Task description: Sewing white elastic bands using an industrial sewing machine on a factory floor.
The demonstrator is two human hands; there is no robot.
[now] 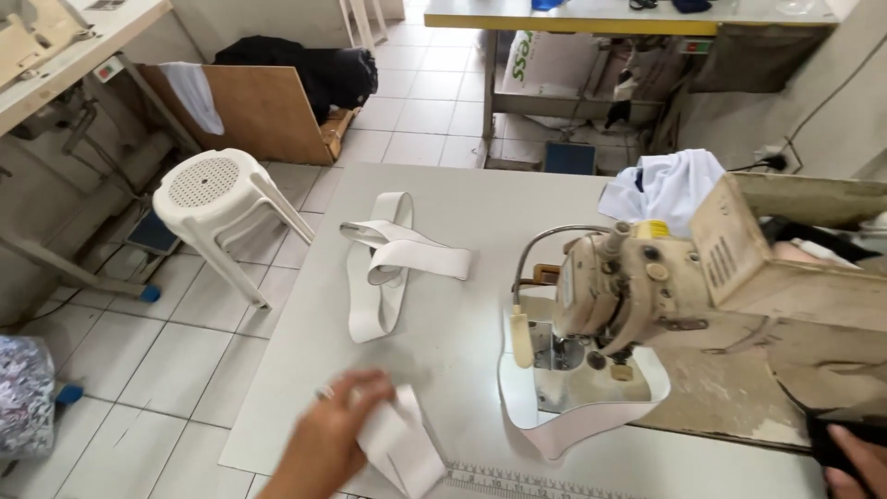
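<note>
Both hands sit low at my edge of the work: my left hand (334, 427) is blurred but its fingers are curled onto a folded white elastic strip (399, 445), pinching it against the grey table (462, 199), while my right hand (855, 462) shows only at the corner, gripping something dark; whether those fingers are fully shut I cannot tell. Between my hands and a little ahead stands the worn cream sewing machine (628, 277), the biggest thing here, and a white elastic loop (573, 425) curves around its needle area with one part lying under the foot, so I judge one band to be at the stitching stage. Beyond my left hand, well apart from it, lies a loose pile of white elastic bands (388, 263), overlapping and not visibly sorted, which I take to be pieces either waiting or finished; I cannot tell which. Further left of my left hand, off the table, stands a white plastic stool (217, 199). Just beside the strip I pinch, along the near table edge, runs a printed ruler scale (517, 482).
</note>
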